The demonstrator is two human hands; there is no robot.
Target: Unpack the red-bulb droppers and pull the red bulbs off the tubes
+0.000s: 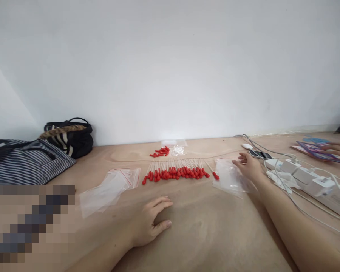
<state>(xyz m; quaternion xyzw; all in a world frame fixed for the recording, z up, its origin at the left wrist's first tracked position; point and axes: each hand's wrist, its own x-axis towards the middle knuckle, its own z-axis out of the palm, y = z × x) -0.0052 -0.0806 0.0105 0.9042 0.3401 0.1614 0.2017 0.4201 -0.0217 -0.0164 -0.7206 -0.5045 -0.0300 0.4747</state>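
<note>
My left hand point(154, 221) rests on the wooden table, thumb and fingers apart, holding nothing. Beyond it lies a row of droppers point(177, 172), slim pale tubes with red rubber bulbs facing me. One dropper point(215, 175) lies slightly apart at the row's right end. My right hand point(248, 166) is open at the upper right edge of a clear zip bag point(229, 177); whether it touches the plastic I cannot tell. Left of the row, several zip bags point(107, 190) overlap. Behind the row are loose red bulbs point(161, 152) beside clear tubes point(178, 150) on another plastic bag.
A power strip point(307, 179) with white chargers and trailing cables fills the right side, near a black phone-like device point(260, 154). Another person's hand point(338, 149) touches purple printed cards point(319, 151). A striped bag point(31, 160) and a black bag point(79, 138) stand left, before the wall.
</note>
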